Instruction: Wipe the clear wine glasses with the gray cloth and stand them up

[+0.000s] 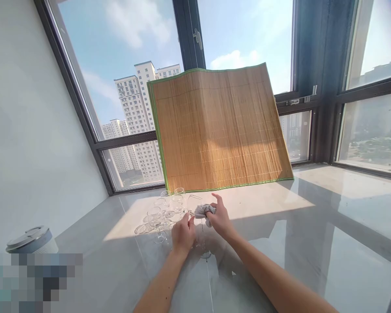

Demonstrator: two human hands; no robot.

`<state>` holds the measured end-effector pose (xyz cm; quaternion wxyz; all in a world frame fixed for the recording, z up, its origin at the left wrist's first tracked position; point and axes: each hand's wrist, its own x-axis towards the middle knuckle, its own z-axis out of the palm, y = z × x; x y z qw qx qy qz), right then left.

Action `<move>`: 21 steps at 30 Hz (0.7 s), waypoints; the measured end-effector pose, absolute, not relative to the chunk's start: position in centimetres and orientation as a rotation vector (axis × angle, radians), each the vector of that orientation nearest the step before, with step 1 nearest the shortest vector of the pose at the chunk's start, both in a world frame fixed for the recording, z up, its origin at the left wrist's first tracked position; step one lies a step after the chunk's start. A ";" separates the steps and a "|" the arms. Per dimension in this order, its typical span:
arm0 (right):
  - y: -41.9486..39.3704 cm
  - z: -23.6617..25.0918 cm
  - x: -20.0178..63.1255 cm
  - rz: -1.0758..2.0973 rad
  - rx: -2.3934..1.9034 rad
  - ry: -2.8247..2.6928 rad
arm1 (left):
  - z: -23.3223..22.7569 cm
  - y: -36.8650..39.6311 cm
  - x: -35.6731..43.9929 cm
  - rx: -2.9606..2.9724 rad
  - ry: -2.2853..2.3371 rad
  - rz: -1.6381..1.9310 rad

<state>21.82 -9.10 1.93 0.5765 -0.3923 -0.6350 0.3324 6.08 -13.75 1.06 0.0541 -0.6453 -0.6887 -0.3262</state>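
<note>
My left hand [183,234] is closed around the lower part of a clear stemmed glass [193,201], whose see-through bowl tilts up beyond my fingers. My right hand [220,219] grips a crumpled whitish-grey cloth [204,210] against the side of that glass, with the index finger pointing up and outward. Just left of my left hand, several clear stemmed glasses [159,222] stand close together on the glossy pale ledge [254,256]. Between my forearms a round glass foot [206,254] shows faintly; I cannot tell which glass it belongs to.
A bamboo mat [215,130] with green edging leans against the windows behind the glasses. At the far left stands a lidded cup [32,240], partly covered by a pixelated patch. A white wall [29,130] bounds the left side, and dark window frames [326,87] enclose the back and right.
</note>
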 end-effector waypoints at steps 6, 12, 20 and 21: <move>-11.6 3.2 21.1 0.745 -0.713 -1.691 | 2.2 -14.3 5.1 -1.864 -2.166 -0.773; -11.6 3.8 21.8 0.285 -0.778 -1.823 | 2.4 -14.7 5.4 -1.987 -1.947 -0.608; -8.6 3.9 24.9 0.206 -1.027 -1.602 | 3.1 -15.1 5.0 -2.129 -1.775 -0.844; -8.4 3.9 25.1 0.274 -1.041 -1.591 | 3.0 -15.1 4.8 -2.108 -1.803 -0.894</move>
